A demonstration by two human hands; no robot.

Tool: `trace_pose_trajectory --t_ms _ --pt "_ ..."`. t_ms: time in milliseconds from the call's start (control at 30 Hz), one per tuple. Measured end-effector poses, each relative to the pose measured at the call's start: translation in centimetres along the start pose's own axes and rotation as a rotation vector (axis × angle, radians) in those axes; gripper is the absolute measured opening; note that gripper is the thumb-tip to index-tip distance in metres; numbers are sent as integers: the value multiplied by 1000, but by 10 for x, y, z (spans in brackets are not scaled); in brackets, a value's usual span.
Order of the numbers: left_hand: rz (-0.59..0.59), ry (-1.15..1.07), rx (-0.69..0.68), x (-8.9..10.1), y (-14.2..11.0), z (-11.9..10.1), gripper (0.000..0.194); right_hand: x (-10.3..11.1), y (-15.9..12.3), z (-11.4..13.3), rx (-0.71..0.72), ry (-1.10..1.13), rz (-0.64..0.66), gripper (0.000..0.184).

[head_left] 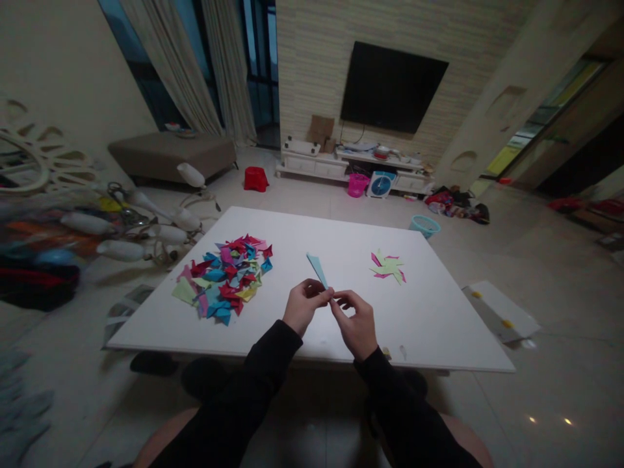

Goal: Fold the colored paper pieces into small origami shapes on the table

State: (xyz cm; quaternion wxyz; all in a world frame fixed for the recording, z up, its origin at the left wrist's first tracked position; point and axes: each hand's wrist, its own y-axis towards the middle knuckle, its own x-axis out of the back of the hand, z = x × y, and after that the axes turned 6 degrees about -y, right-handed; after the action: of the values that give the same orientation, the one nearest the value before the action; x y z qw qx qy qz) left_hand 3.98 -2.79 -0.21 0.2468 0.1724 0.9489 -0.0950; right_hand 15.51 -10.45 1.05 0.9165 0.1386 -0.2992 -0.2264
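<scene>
- Paper strip (317, 269), light blue and folded: pinched at its near end between both hands, long axis slanting up and away to the left.
- Left hand (303, 307) and right hand (357, 324): fingertips closed on it, meeting above the tabletop (439, 325), equally near.
- Scrap pile (224, 278) left; paper star (387, 266) right.

Head view, downward (near) over table (439, 312)
</scene>
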Motion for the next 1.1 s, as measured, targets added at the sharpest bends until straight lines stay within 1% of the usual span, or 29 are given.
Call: trace_pose_trajectory --t_ms 167,267,333,500,533,600,700,800,933,1000,1100 --pt "-15 -11 0 6 3 1 40 0 3 1 38 5 12 8" --pt "-65 -57 22 8 7 2 42 5 4 0 57 -7 12 7" --pt "-100 -77 61 9 11 3 44 9 4 -1 69 -21 19 6" --pt "-183 -82 109 11 18 11 47 18 4 -11 63 -97 109 6" --pt "-175 -73 118 11 18 13 47 20 4 -13 49 -116 126 5" --pt "-123 -45 137 7 16 18 47 25 4 -18 8 -134 154 2" --pt "-66 -23 125 -2 11 26 45 35 3 -22 -63 -129 199 8" --pt "-30 -34 123 -12 8 33 44 45 2 -24 -96 -135 217 14" --pt "54 -6 139 -25 8 38 44 55 4 -25 -157 -91 136 20" --pt "74 21 138 -30 8 37 44 59 6 -27 -187 -17 94 22" --pt "70 -5 114 -36 7 33 42 59 9 -29 -251 137 23 17"
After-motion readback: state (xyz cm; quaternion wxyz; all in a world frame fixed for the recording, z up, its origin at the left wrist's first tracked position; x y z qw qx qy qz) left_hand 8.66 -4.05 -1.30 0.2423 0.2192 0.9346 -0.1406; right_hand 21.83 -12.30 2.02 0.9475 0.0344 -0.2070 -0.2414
